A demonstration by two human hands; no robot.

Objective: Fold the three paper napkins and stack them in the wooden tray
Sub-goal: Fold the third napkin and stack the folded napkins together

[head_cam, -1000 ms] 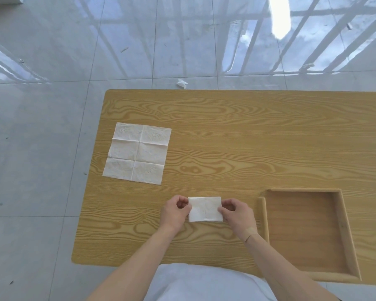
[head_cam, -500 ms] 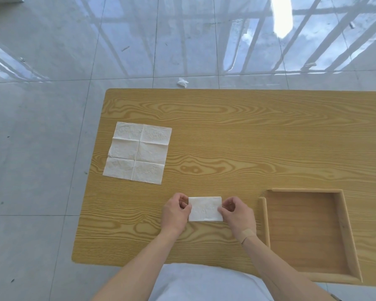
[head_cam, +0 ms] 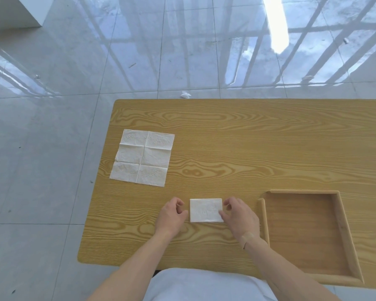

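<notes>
A small white folded napkin lies flat on the wooden table, near its front edge. My left hand sits just off the napkin's left edge, fingers loosely curled and holding nothing. My right hand is at the napkin's right edge, with the thumb on the lower right corner and the other fingers lifted. An unfolded white napkin with crease lines lies flat at the table's left side. The wooden tray stands right of my right hand, and nothing lies in it.
The table's left edge and front edge are close to the napkins. Beyond them is a glossy grey tiled floor. A small white scrap lies on the floor past the far edge. My white shirt fills the bottom middle.
Both hands had pinched the folded napkin's side edges. Now the left hand has come off its edge and the right hand's fingers have lifted, with only the thumb touching. The napkin stays flat.
</notes>
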